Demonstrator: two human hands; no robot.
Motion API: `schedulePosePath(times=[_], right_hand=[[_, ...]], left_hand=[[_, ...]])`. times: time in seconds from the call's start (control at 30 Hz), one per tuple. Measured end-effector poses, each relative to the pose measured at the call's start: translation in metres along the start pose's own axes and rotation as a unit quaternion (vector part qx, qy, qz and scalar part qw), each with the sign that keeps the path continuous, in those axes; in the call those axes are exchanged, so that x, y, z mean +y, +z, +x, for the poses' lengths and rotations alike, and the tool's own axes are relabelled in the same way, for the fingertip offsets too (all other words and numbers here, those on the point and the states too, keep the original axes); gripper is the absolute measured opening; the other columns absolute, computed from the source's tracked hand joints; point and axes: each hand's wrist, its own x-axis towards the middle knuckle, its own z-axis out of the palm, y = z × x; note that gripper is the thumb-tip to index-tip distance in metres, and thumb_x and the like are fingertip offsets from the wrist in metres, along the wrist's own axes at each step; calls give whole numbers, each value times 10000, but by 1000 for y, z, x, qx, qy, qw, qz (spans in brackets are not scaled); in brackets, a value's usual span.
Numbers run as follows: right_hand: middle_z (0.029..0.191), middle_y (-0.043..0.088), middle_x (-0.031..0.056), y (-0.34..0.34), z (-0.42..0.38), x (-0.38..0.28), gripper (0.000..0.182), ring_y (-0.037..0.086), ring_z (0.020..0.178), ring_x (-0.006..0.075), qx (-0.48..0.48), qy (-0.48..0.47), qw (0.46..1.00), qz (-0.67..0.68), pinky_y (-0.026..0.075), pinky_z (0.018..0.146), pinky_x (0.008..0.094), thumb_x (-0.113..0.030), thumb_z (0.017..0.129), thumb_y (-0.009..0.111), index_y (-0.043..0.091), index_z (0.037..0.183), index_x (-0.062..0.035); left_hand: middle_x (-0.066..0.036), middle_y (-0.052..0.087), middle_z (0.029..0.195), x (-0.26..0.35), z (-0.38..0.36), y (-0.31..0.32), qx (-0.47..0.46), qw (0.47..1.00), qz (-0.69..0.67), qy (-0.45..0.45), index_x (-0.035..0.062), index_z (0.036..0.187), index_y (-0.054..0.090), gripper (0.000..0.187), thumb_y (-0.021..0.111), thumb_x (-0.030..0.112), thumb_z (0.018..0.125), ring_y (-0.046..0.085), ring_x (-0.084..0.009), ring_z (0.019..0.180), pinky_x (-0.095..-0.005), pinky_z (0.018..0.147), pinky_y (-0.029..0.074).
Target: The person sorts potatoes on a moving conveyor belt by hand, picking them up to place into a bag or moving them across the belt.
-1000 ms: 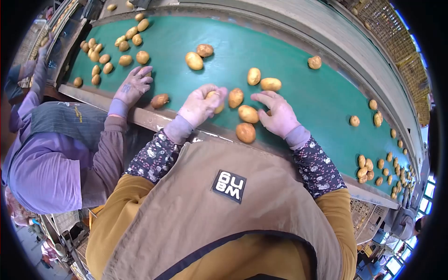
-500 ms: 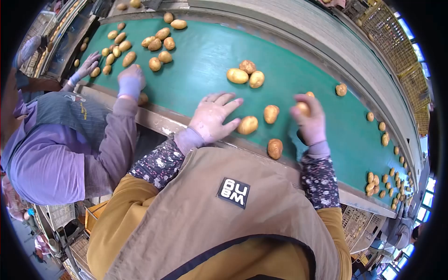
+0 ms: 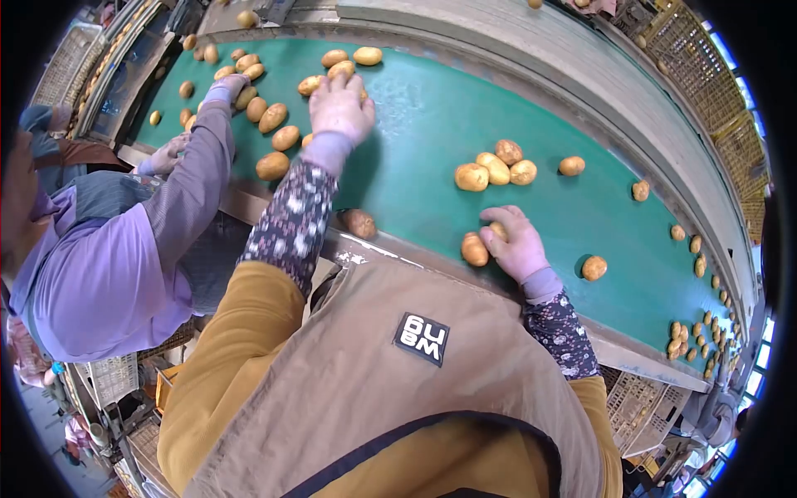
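My left hand (image 3: 342,114) reaches over the green conveyor belt (image 3: 415,108), its fingers apart above a group of potatoes. One potato (image 3: 339,70) shows just beyond the fingertips, and the palm hides part of the group. Nearer the belt's front edge, my right hand (image 3: 516,242) curls its thumb and fingers around a potato (image 3: 498,229), mostly covered by the hand. A browner potato (image 3: 475,249) lies beside the right thumb. Behind that hand sits a cluster of several potatoes (image 3: 495,168). Another potato (image 3: 594,267) rests to its right.
At my left a co-worker in a purple top (image 3: 108,282) has both hands among potatoes on the belt. A dark potato (image 3: 359,222) lies at the front rim. Yellow crates (image 3: 693,58) stand at the far right, and more potatoes (image 3: 681,336) lie down the belt.
My left hand has moved up and left to the far potatoes. My right hand has come left and nearer the front edge. Potatoes have shifted rightward; the co-worker's arm reaches farther over the belt.
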Motion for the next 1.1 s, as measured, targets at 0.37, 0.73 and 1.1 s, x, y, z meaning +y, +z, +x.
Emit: schedulePosePath(times=[0.37, 0.73, 1.1], right_hand=[[874, 641, 124, 2, 4, -1, 142, 635, 871, 306, -63, 61, 996, 2, 511, 779, 393, -171, 818, 662, 687, 907, -63], [937, 641, 133, -16, 35, -19, 215, 627, 922, 340, -10, -40, 997, -63, 513, 803, 442, -155, 780, 640, 681, 980, -90], [1208, 572, 144, 60, 140, -106, 431, 585, 1075, 336, -119, -93, 983, -101, 499, 931, 427, -167, 815, 641, 595, 1243, -156]], left_hand=[[-116, 566, 1288, 32, -4, 3, -247, 945, -141, 160, 250, 1360, 517, 511, 611, 215, 859, 546, -325, 1179, -416, 991, 464], [-63, 612, 1108, 80, -108, -57, -314, 872, -224, 302, 198, 1152, 655, 376, 688, 179, 778, 569, -289, 1073, -398, 894, 507], [-66, 639, 932, 32, -135, -74, -198, 901, -280, 268, 95, 903, 683, 175, 698, 145, 736, 606, -318, 903, -423, 784, 495]])
